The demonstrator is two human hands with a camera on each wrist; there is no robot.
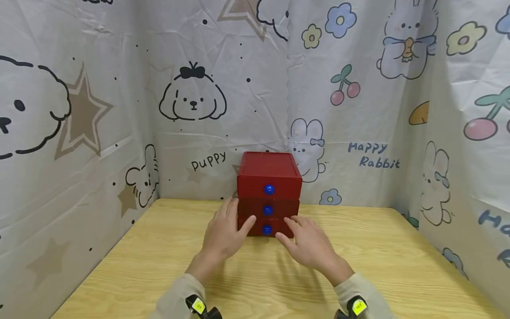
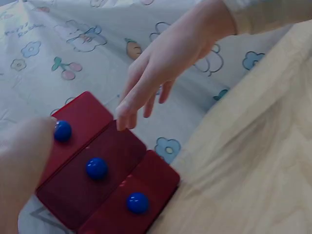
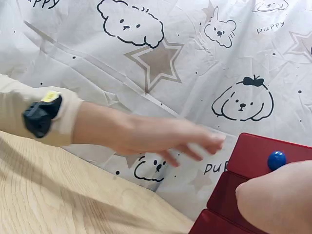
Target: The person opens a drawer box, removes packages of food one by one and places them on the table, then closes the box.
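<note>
A red three-drawer box (image 1: 269,165) stands at the back of the table, with one round blue knob (image 1: 269,189) on each drawer front. All three drawers look pushed in. My left hand (image 1: 224,232) is at the box's left side, fingers extended and thumb apart, in front of the lower drawers. On the other side, my right hand (image 1: 311,244) reaches toward the lower right of the box with loosely bent fingers. Neither hand holds anything. Whether the fingertips touch the box cannot be told. In the left wrist view, the bottom drawer (image 2: 161,178) and its knob (image 2: 138,203) show fully.
A light wood-grain table (image 1: 159,257) spreads under the hands. Printed cloth (image 1: 191,141) with puppies, rabbits and flowers hangs behind the box and along both sides. Each sleeve carries a black wrist device with a yellow label (image 1: 198,305).
</note>
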